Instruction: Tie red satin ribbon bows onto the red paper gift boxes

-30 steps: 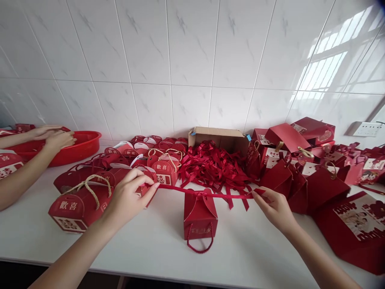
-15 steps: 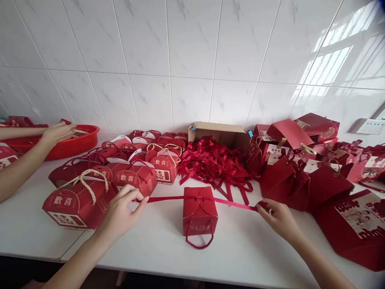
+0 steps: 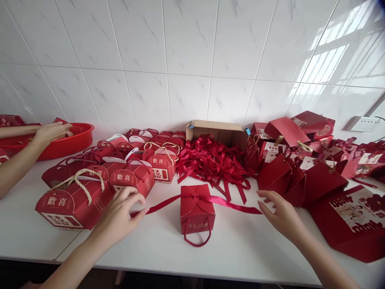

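Standing between left grip [image 3: 118, 212] and right grip [image 3: 281, 214], head view: one red box [image 3: 197, 218], ribbon [image 3: 234, 204] seemingly knotted on top, tails slack, no bow formed. Left at one tail, pinch unclear; right parted, just beside the other.

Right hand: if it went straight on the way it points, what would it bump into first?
The right hand would probably meet the pile of loose red ribbons first, though depth is unclear.
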`<action>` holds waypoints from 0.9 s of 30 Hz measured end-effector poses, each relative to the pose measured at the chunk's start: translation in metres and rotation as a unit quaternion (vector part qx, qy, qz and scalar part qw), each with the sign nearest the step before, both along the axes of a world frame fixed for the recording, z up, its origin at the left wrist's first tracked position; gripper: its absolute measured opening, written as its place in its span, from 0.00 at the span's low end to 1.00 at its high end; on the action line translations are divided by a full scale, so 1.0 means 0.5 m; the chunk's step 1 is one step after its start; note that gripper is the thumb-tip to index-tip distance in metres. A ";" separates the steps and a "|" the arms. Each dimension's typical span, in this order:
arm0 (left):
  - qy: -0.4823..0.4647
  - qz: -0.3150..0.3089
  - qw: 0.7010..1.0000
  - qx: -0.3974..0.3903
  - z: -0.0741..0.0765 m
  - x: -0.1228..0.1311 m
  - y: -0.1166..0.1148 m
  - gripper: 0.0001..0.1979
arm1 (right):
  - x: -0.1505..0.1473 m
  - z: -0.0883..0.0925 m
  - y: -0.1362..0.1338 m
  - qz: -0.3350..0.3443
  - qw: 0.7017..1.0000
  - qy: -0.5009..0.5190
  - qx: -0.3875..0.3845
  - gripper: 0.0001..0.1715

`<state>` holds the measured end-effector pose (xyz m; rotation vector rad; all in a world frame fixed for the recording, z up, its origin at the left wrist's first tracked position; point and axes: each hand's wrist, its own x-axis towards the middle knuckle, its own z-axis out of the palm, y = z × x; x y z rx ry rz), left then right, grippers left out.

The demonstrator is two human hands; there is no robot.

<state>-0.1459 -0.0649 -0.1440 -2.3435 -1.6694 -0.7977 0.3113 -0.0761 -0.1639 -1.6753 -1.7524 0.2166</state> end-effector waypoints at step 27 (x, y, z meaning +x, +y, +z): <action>-0.397 -0.096 0.818 -0.406 0.072 0.236 0.002 0.18 | -0.229 0.068 0.047 0.355 0.812 0.370 -0.279 0.23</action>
